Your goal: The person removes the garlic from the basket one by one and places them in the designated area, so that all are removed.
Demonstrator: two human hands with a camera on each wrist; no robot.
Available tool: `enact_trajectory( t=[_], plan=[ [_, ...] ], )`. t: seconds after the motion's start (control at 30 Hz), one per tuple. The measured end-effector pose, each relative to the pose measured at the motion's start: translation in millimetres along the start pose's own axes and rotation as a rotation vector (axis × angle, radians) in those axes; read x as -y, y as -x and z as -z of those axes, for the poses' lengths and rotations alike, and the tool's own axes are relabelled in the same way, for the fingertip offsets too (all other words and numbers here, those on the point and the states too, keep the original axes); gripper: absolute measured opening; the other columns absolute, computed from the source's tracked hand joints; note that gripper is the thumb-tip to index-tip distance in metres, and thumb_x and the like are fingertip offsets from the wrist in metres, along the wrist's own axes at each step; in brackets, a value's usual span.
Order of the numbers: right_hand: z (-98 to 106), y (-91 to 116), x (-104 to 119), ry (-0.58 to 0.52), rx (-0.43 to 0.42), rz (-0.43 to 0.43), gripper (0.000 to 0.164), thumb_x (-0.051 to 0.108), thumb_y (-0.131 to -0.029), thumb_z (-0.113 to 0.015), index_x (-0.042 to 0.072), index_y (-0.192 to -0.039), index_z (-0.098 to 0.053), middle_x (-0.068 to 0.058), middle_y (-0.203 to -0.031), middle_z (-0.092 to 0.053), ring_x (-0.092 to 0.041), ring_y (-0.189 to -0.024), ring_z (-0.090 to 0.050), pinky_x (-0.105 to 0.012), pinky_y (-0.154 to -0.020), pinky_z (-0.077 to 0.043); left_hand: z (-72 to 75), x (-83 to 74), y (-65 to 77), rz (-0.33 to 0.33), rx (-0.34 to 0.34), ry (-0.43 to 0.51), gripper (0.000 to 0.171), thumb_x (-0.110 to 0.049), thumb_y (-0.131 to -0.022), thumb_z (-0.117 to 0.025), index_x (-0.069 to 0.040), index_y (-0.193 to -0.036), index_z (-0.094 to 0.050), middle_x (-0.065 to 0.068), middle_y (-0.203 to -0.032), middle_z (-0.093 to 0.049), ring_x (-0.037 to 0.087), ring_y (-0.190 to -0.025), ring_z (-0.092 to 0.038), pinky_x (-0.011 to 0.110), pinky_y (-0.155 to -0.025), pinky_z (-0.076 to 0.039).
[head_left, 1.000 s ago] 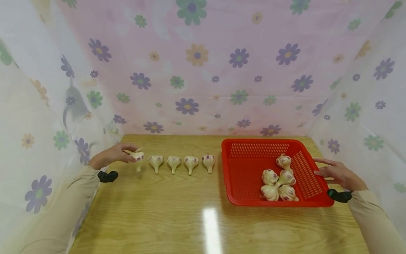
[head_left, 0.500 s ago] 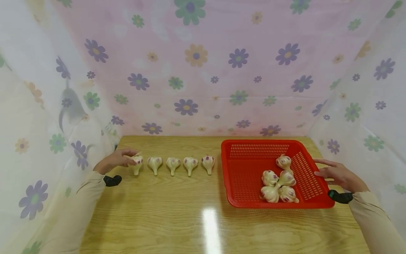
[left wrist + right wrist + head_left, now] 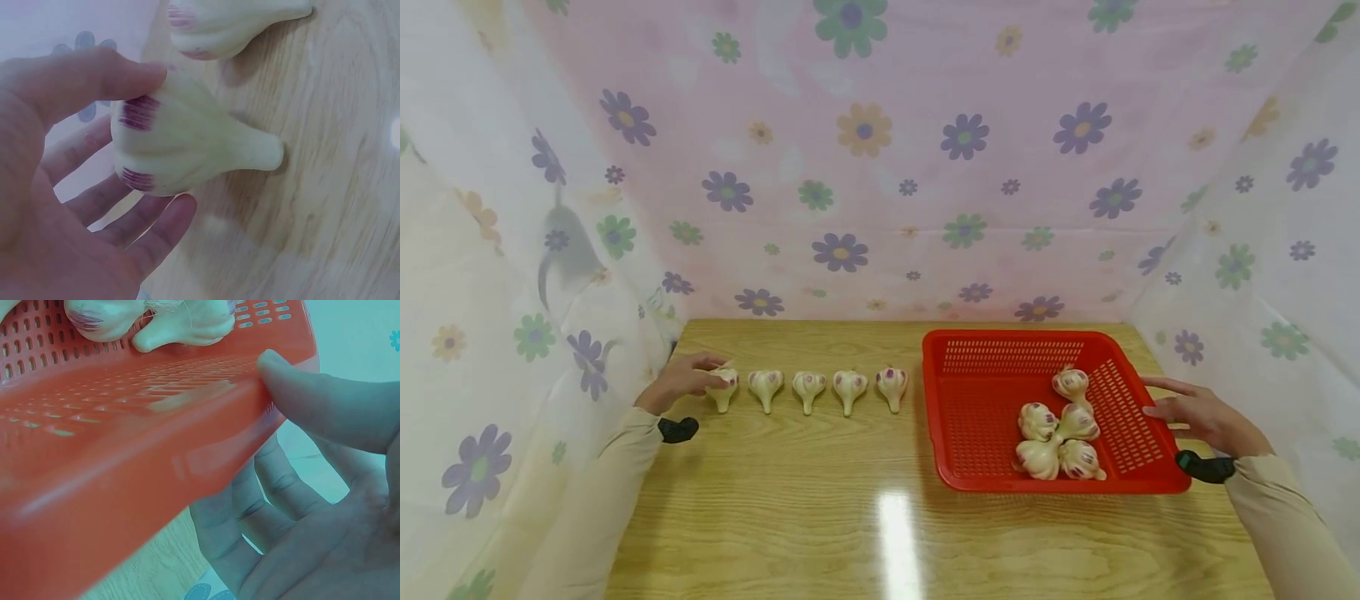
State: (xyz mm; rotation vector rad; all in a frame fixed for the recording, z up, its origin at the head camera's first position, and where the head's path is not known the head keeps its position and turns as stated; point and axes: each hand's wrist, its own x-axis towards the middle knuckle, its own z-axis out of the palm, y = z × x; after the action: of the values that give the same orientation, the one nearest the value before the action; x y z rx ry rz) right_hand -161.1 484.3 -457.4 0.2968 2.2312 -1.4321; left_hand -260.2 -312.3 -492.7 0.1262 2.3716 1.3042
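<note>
At the left end of the row, my left hand (image 3: 681, 383) holds a garlic bulb (image 3: 181, 137), thumb over its top and fingers curled beneath it. The bulb is cream with purple streaks, and its stem points toward me, low over the tabletop. Several similar garlic bulbs (image 3: 809, 390) lie in a line to its right, stems toward me. On the far right, my right hand (image 3: 1210, 417) grips the side of a red plastic basket (image 3: 973, 425), thumb on the rim (image 3: 250, 394) and fingers against the outer wall. More garlic bulbs (image 3: 1037, 460) lie heaped in the basket's right half.
The wooden table (image 3: 775, 500) carries the row on its left side and the basket on its right. Flowered cloth (image 3: 895, 167) hangs behind the table and along both sides. Dark straps sit at both wrists.
My left hand has lowered the garlic bulb slightly into line with the row, and its forearm has shifted right. My right hand and the basket stay in place.
</note>
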Motion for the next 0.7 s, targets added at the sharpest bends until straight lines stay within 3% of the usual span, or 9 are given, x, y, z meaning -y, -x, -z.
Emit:
enact_trajectory(
  t=[0.17, 0.43, 0.7],
  plan=[
    [0, 0, 0, -0.012, 0.009, 0.0, 0.06, 0.021, -0.095, -0.058, 0.008, -0.146, -0.028, -0.004, -0.11, -0.063, -0.026, -0.094, -0.064, -0.047, -0.082, -0.052, -10.2, 9.4, -3.2, -0.013, -0.054, 0.061, 0.066, -0.022, -0.088, -0.068, 0.004, -0.14, -0.037, 0.031, -0.141, -0.032, 0.046, -0.123, -0.039, 0.055, -0.093, -0.041],
    [2, -2, -4, -0.032, 0.016, 0.016, 0.054, 0.021, -0.096, -0.057, 0.018, -0.145, -0.034, -0.001, -0.108, -0.064, -0.024, -0.093, -0.064, -0.045, -0.081, -0.052, -28.1, 27.8, 6.0, -0.098, -0.196, 0.129, 0.065, -0.027, -0.09, -0.067, 0.002, -0.141, -0.039, 0.025, -0.142, -0.036, 0.041, -0.126, -0.037, 0.054, -0.096, -0.039],
    [4, -3, -7, -0.063, 0.022, 0.007, 0.047, 0.02, -0.096, -0.056, 0.027, -0.14, -0.04, 0.002, -0.106, -0.065, -0.025, -0.094, -0.064, -0.046, -0.082, -0.052, -38.2, 27.8, 14.2, -0.124, -0.29, 0.142, 0.058, -0.026, -0.092, -0.065, 0.004, -0.137, -0.042, 0.024, -0.137, -0.042, 0.039, -0.119, -0.043, 0.049, -0.091, -0.046]
  ],
)
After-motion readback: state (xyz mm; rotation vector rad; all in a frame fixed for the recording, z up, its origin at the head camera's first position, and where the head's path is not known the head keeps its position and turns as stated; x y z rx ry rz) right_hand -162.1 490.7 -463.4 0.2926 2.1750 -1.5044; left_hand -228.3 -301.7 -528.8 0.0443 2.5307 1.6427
